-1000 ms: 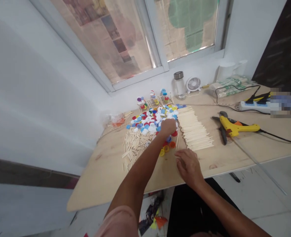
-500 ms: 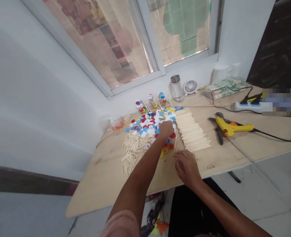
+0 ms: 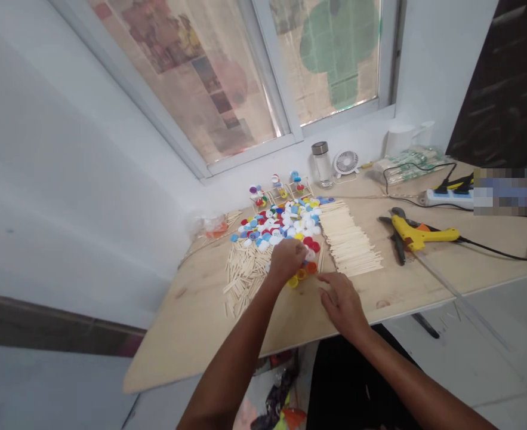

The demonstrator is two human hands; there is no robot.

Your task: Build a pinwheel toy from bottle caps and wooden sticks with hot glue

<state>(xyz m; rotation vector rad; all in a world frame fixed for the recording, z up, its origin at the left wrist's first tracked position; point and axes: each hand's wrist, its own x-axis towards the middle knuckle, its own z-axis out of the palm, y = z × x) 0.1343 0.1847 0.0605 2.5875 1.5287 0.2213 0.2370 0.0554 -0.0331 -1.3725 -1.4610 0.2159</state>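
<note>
My left hand [image 3: 287, 261] is closed, its fingertips pinched at a pale pink bottle cap [image 3: 310, 255] in front of the cap pile. Just below it lie an orange cap [image 3: 312, 267] and a yellow cap [image 3: 293, 281]; the hand covers part of this group. Beyond spreads a pile of mixed plastic bottle caps [image 3: 272, 226], white, blue, red and yellow. My right hand [image 3: 344, 304] rests near the table's front edge, fingers loosely bent and apart, holding nothing. Left of my left hand lies a heap of short wooden sticks [image 3: 245, 272]; to the right are longer sticks [image 3: 350, 242] laid side by side.
A yellow glue gun [image 3: 424, 235] with a long glue stick lies at the right beside black-handled pliers [image 3: 398, 248]. Farther back stand small stick-and-cap models [image 3: 279, 190], a glass bottle [image 3: 322, 167], a small fan [image 3: 346, 162] and a power strip [image 3: 449, 197] with cords.
My left hand has drawn back from the cap pile toward me, and a pale pink cap now shows at its fingertips. My right hand has barely moved, its fingers slightly more spread.
</note>
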